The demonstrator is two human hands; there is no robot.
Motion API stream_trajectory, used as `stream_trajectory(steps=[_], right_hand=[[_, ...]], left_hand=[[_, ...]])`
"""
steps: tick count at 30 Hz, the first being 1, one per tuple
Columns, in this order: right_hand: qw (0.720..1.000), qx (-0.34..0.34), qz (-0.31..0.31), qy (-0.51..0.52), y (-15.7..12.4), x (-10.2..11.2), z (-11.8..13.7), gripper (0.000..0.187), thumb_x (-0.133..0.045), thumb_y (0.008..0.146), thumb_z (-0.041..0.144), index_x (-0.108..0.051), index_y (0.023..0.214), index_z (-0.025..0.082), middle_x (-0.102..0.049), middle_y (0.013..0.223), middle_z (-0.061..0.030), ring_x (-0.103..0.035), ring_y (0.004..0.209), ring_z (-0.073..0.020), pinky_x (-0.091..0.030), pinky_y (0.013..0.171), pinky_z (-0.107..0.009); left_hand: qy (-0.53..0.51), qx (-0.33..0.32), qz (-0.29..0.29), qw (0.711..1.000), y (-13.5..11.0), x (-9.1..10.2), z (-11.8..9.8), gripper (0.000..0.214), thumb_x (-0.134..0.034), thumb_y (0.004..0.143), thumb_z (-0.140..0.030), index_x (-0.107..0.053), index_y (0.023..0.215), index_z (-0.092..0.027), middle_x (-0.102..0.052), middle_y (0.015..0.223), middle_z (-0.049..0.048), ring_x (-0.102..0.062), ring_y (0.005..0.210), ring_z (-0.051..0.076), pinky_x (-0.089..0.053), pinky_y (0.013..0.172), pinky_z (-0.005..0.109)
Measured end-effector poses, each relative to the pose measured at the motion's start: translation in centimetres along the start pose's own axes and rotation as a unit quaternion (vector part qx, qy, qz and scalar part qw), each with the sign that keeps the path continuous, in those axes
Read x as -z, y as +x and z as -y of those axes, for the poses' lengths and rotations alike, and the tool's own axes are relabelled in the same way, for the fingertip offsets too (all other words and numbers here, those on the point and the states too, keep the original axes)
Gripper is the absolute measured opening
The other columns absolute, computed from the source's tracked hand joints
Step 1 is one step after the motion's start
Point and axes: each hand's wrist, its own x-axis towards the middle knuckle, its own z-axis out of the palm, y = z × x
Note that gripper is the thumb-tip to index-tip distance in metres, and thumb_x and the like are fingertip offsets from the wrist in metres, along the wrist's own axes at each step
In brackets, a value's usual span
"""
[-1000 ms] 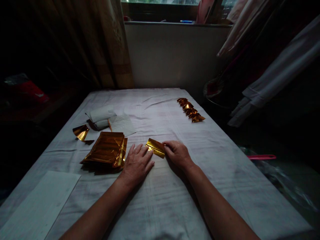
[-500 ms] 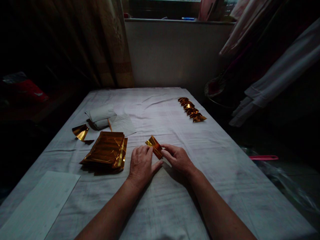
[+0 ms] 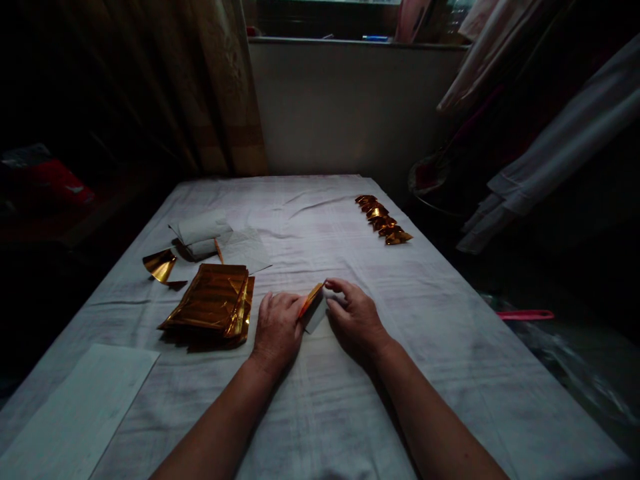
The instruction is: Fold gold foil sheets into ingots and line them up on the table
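Note:
A small folded piece of gold foil paper (image 3: 311, 301) stands tilted on the cloth between my hands, its pale underside facing me. My left hand (image 3: 279, 327) grips its left end, with the fingertips partly hidden behind it. At the right end, my right hand (image 3: 356, 315) has its curled index finger on the upper corner and the thumb lower, close to the pale side. Left of my left hand lies a thick stack of gold foil sheets (image 3: 213, 297).
Folded gold foil pieces (image 3: 377, 217) form a row along the table's right side. Behind the stack lie a curled gold scrap (image 3: 161, 265) and grey paper (image 3: 203, 233). A white sheet (image 3: 80, 407) covers the near left. Clothes (image 3: 560, 153) hang at right.
The gold foil paper has turned from lying with its gold face up to standing tilted, its pale side showing. My right thumb and index finger have moved apart.

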Motion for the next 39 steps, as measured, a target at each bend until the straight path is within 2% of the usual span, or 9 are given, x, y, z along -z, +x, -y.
stream_trajectory(steps=[2,5,11,19,24,28,31,35,39], right_hand=[[0.998,0.006,-0.041,-0.041,0.2,0.2,-0.5,0.056,-0.060,0.075,0.016,-0.058,0.130,0.021,-0.066,0.122,-0.0104,-0.064,0.109,-0.0242,-0.052,0.098,-0.042],[0.996,0.033,-0.030,-0.078,0.3,0.6,-0.7,0.065,-0.061,0.071,0.012,-0.055,0.135,0.024,-0.057,0.135,-0.0104,-0.060,0.114,-0.0248,-0.051,0.100,-0.042],[0.986,0.097,0.035,-0.130,0.3,0.9,0.2,0.041,-0.061,0.070,0.006,-0.075,0.102,0.027,-0.067,0.124,-0.0064,-0.065,0.100,-0.0231,-0.056,0.090,-0.038],[0.993,0.105,0.000,-0.056,-0.2,0.4,0.3,0.038,-0.053,0.078,0.006,-0.074,0.104,0.025,-0.075,0.105,-0.0041,-0.071,0.095,-0.0189,-0.057,0.087,-0.032],[0.993,0.116,-0.021,0.000,-0.1,0.3,0.3,0.031,-0.053,0.081,0.009,-0.074,0.100,0.024,-0.076,0.099,-0.0050,-0.072,0.091,-0.0194,-0.059,0.084,-0.032],[0.994,0.106,-0.015,0.006,0.0,0.5,0.8,0.031,-0.054,0.083,0.011,-0.074,0.102,0.026,-0.076,0.103,-0.0051,-0.071,0.095,-0.0195,-0.058,0.087,-0.034],[0.992,0.127,-0.009,-0.002,-0.1,0.6,0.8,0.033,-0.053,0.084,0.010,-0.073,0.106,0.025,-0.074,0.109,-0.0058,-0.071,0.098,-0.0188,-0.058,0.089,-0.033],[0.985,0.159,0.032,-0.059,-0.4,0.6,0.5,0.032,-0.057,0.083,0.009,-0.072,0.107,0.024,-0.074,0.111,-0.0072,-0.071,0.099,-0.0196,-0.058,0.088,-0.032],[0.973,0.161,0.099,-0.130,-0.7,0.7,0.6,0.027,-0.060,0.083,0.008,-0.074,0.101,0.023,-0.074,0.108,-0.0080,-0.071,0.094,-0.0200,-0.058,0.084,-0.030]], left_hand=[[-0.015,-0.008,0.000,1.000,0.1,0.0,0.6,0.044,-0.049,0.082,-0.002,-0.067,0.116,-0.024,-0.071,0.109,0.0049,-0.061,0.107,0.024,-0.035,0.109,0.051],[-0.033,-0.026,0.001,0.999,0.3,0.2,1.3,0.051,-0.047,0.078,0.001,-0.068,0.117,-0.025,-0.072,0.110,0.0046,-0.062,0.104,0.023,-0.045,0.099,0.044],[-0.055,-0.052,-0.027,0.997,0.4,0.9,1.8,0.052,-0.047,0.079,0.001,-0.069,0.117,-0.027,-0.072,0.109,0.0041,-0.065,0.102,0.021,-0.052,0.089,0.037],[-0.137,-0.031,-0.092,0.986,0.2,0.4,2.1,0.056,-0.045,0.081,-0.004,-0.060,0.130,-0.027,-0.069,0.120,0.0046,-0.065,0.110,0.019,-0.054,0.097,0.036],[-0.239,0.049,-0.138,0.960,0.7,0.4,2.0,0.035,-0.049,0.086,-0.013,-0.068,0.114,-0.023,-0.071,0.110,0.0052,-0.068,0.103,0.019,-0.056,0.093,0.037],[-0.271,0.060,-0.120,0.953,0.7,0.8,2.1,0.028,-0.051,0.087,-0.016,-0.069,0.108,-0.021,-0.073,0.104,0.0048,-0.070,0.095,0.018,-0.058,0.088,0.035],[-0.252,0.002,-0.100,0.963,0.6,1.3,2.4,0.030,-0.055,0.085,-0.013,-0.067,0.111,-0.022,-0.072,0.112,0.0055,-0.067,0.106,0.020,-0.055,0.097,0.040],[-0.167,-0.095,-0.045,0.980,0.2,1.5,3.0,0.035,-0.058,0.082,-0.009,-0.067,0.112,-0.024,-0.068,0.125,0.0072,-0.051,0.132,0.025,-0.043,0.111,0.051],[-0.073,-0.105,0.010,0.992,-1.1,1.8,3.2,0.029,-0.066,0.081,-0.016,-0.070,0.109,-0.025,-0.064,0.130,0.0076,-0.047,0.133,0.030,-0.038,0.111,0.057]])
